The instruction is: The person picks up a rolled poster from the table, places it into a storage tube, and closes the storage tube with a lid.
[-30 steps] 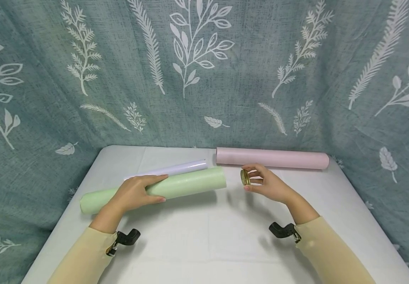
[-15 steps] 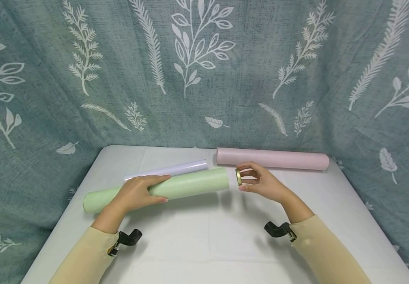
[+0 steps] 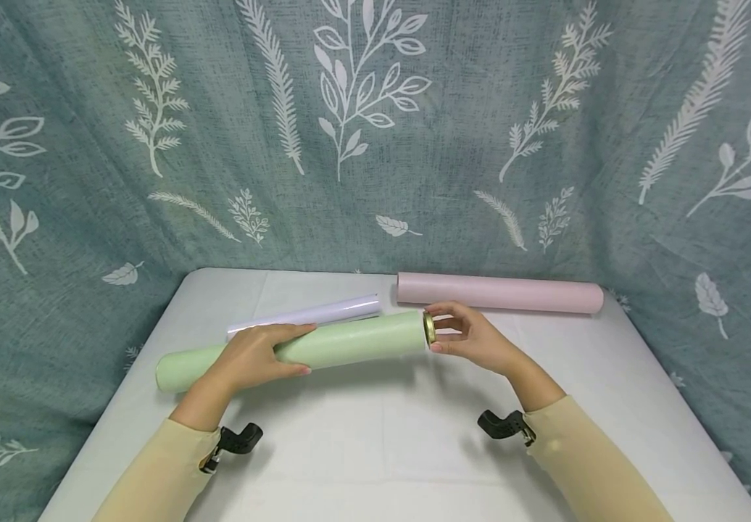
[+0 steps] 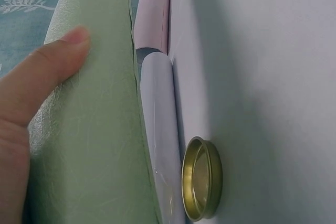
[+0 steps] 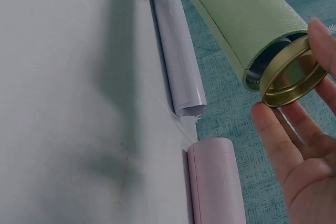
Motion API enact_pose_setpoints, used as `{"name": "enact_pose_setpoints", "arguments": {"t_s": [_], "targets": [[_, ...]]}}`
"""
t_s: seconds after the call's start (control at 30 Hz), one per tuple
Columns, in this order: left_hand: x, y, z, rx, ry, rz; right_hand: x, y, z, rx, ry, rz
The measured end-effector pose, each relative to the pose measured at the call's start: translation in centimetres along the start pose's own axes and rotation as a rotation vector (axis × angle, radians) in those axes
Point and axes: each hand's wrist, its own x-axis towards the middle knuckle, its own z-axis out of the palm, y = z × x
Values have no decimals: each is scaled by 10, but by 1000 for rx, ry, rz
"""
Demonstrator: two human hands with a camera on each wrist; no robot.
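Observation:
My left hand (image 3: 251,355) grips a pale green cardboard tube (image 3: 362,339) around its middle, thumb on the near side. The tube slants above the table, and a shadow lies beneath it. At its right end, my right hand (image 3: 473,341) pinches a shallow gold metal cap (image 5: 278,66) by its rim between thumb and fingertips. In the right wrist view the cap is tilted against the tube's open mouth, partly covering it, with the dark inside showing beside it. A second gold cap (image 4: 202,179) lies on the table, hidden in the head view.
A shiny lilac roll (image 3: 343,310) lies just behind the green tube. Further back on the right lies a pink tube (image 3: 499,292), along the far edge of the white-covered table (image 3: 382,449). A patterned teal curtain (image 3: 375,203) hangs close behind and at both sides.
My right hand has brought the gold cap leftward from a short distance off to the green tube's open end. The tube has shifted slightly right in my left hand's grip.

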Motion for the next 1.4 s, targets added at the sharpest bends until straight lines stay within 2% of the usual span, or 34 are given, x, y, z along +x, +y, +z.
{"name": "enact_pose_setpoints", "arguments": {"t_s": [0.47, 1.0, 1.4], "targets": [[2, -1, 5, 8, 7, 43, 0, 3, 3, 43, -20, -6], [2, 4, 6, -37, 1, 27, -1, 8, 0, 78, -38, -39], [2, 8, 12, -24, 42, 36, -1, 12, 1, 112, 9, -27]]}}
